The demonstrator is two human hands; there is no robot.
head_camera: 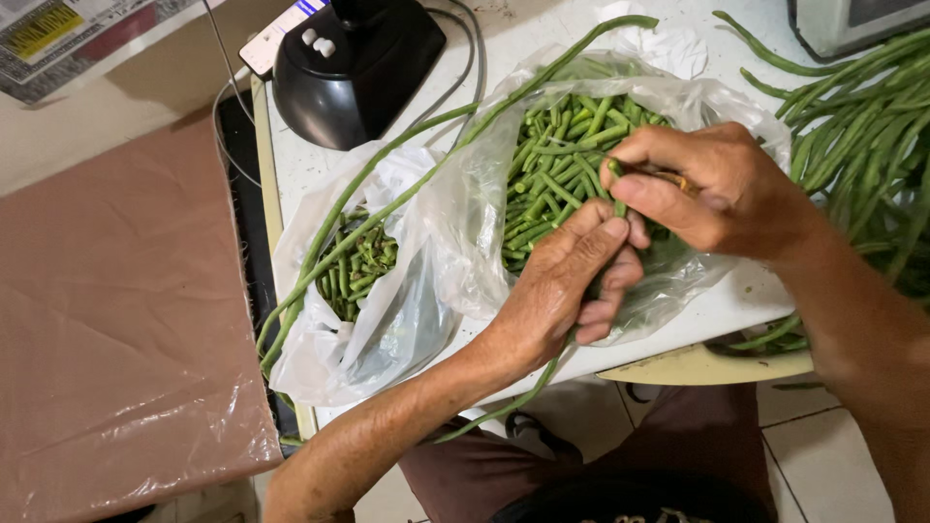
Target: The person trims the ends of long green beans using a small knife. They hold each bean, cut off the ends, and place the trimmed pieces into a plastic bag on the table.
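A black rounded device (354,68) with trailing cables sits at the white table's (528,29) far left corner, and a heap of uncut long beans (862,126) sprawls along its right edge. Two thin, crinkled clear plastic bags lie near the front edge — the left bag (339,329) half full, the right bag (668,97) packed with short cut pieces. Over the right bag's mouth, the left hand (572,281) curls closed around a long bean (620,189), while the right hand (707,184) pinches its top between thumb and fingers. Another slender bean (407,184) drapes across both bags.
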